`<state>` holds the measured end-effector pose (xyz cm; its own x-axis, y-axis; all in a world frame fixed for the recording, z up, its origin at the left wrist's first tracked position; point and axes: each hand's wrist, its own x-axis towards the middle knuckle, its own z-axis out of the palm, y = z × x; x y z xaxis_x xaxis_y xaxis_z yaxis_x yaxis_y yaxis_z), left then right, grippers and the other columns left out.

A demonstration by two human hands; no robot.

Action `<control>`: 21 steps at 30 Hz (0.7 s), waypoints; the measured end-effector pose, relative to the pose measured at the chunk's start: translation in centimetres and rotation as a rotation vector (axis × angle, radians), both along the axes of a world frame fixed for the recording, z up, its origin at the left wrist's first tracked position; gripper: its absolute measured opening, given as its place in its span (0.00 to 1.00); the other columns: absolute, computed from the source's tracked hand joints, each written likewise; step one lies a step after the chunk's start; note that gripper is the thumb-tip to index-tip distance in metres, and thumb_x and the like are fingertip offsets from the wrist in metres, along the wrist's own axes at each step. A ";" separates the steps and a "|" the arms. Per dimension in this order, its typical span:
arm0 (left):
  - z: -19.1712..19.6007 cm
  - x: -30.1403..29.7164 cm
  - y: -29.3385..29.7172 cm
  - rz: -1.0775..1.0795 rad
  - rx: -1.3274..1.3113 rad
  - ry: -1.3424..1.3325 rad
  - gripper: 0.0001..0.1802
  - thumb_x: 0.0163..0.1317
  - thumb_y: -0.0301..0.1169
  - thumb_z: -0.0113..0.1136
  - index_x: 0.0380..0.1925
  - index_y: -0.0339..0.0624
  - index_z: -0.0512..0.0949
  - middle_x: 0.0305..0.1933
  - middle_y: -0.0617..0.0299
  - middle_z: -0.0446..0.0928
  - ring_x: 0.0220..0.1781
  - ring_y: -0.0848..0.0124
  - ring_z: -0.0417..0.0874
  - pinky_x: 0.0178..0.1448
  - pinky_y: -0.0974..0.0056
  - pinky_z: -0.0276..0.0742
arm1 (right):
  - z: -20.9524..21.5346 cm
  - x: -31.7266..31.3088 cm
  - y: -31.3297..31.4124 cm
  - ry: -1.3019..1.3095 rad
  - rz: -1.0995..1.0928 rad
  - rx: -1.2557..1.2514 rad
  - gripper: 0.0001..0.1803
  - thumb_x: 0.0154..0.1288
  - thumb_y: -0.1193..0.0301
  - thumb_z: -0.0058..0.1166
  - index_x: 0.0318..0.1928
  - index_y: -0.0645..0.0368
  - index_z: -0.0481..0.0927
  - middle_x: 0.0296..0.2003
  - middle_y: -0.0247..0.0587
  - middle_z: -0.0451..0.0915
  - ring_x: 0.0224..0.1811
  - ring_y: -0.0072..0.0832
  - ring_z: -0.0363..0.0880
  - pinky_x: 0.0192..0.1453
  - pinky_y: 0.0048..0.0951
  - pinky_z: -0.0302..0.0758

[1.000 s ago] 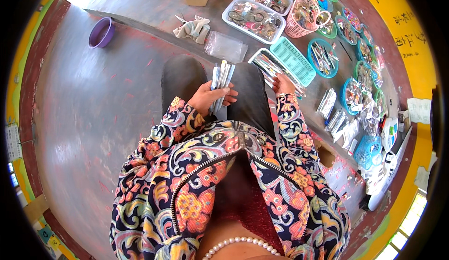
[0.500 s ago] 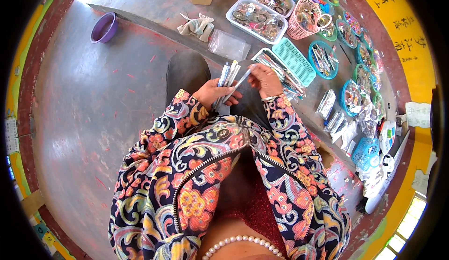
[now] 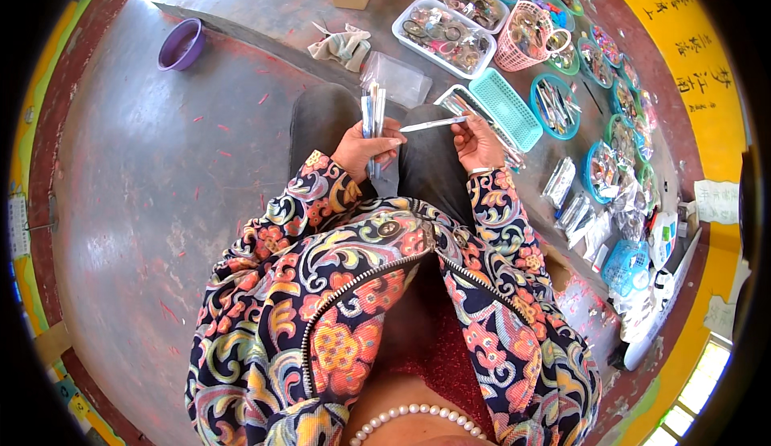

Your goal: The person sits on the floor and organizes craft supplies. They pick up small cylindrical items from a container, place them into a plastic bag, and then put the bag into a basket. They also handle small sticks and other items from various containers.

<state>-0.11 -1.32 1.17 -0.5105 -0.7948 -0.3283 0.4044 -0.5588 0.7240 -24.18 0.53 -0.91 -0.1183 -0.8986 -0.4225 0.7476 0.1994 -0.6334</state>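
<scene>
Above my knees, my left hand [image 3: 363,150] is closed around an upright bundle of pens [image 3: 373,111], mostly white and blue. A single white pen [image 3: 434,124] lies nearly level between my hands. My right hand [image 3: 480,142] pinches its right end, while the other end reaches close to my left fingers; whether it touches them I cannot tell. Just beyond my right hand is a white basket [image 3: 451,93] of loose pens, partly hidden by that hand. A turquoise lattice basket [image 3: 504,109] stands against it on the right.
To the right, a blue round basket [image 3: 554,107] holds more pens, with bagged pens [image 3: 559,181] nearer me. White trays [image 3: 444,42] and a pink basket [image 3: 526,35] hold small items. A clear plastic bag [image 3: 396,79], a cloth [image 3: 340,48] and a purple basin [image 3: 181,44] lie farther off.
My right hand has moved right and slightly down, away from the bundle. The single pen has swung from steeply tilted to nearly level. The bundle in my left hand stands more upright.
</scene>
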 end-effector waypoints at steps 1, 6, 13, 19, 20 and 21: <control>0.1 -0.1 0.0 0.006 0.000 0.015 0.11 0.52 0.20 0.56 0.38 0.35 0.72 0.31 0.55 0.76 0.23 0.76 0.72 0.25 0.75 0.67 | 0.0 0.1 0.1 -0.010 0.009 -0.001 0.07 0.59 0.72 0.51 0.37 0.61 0.74 0.29 0.38 0.78 0.30 0.27 0.79 0.27 0.20 0.75; -0.1 -0.1 0.0 0.107 0.006 -0.033 0.10 0.52 0.20 0.56 0.36 0.35 0.73 0.30 0.54 0.76 0.22 0.75 0.72 0.24 0.75 0.66 | 0.2 1.5 0.3 -0.014 0.098 0.009 0.07 0.60 0.73 0.49 0.38 0.61 0.74 0.31 0.40 0.78 0.34 0.28 0.79 0.28 0.20 0.75; -0.9 0.2 -0.3 0.185 -0.014 0.047 0.07 0.52 0.21 0.56 0.33 0.35 0.74 0.27 0.54 0.76 0.22 0.75 0.73 0.23 0.74 0.65 | -0.3 1.1 0.7 0.159 0.258 0.033 0.08 0.60 0.69 0.51 0.37 0.60 0.75 0.28 0.38 0.78 0.28 0.25 0.78 0.24 0.18 0.70; -0.9 0.5 -0.3 0.211 -0.007 0.125 0.08 0.52 0.23 0.56 0.33 0.34 0.73 0.26 0.55 0.76 0.22 0.74 0.72 0.24 0.73 0.65 | 0.1 0.2 1.0 0.090 0.365 -0.049 0.12 0.61 0.66 0.50 0.40 0.62 0.74 0.29 0.40 0.79 0.27 0.26 0.78 0.24 0.20 0.70; -0.8 0.6 -0.3 0.224 0.004 0.144 0.08 0.53 0.23 0.56 0.34 0.34 0.73 0.26 0.55 0.75 0.22 0.74 0.72 0.24 0.73 0.65 | 0.2 0.2 1.2 0.036 0.358 -0.069 0.14 0.62 0.65 0.49 0.42 0.62 0.74 0.30 0.41 0.79 0.28 0.26 0.78 0.25 0.20 0.70; -0.8 0.6 -0.4 0.233 0.017 0.167 0.08 0.53 0.23 0.56 0.35 0.33 0.72 0.27 0.54 0.75 0.22 0.73 0.72 0.24 0.72 0.64 | 1.1 0.5 1.4 -0.015 0.349 -0.087 0.15 0.62 0.65 0.48 0.43 0.63 0.73 0.31 0.42 0.79 0.29 0.27 0.78 0.26 0.20 0.70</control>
<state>0.47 -1.73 0.35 -0.3625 -0.8922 -0.2693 0.6362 -0.4481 0.6281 -23.66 1.90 0.18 0.2072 -0.9166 -0.3420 0.6533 0.3898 -0.6491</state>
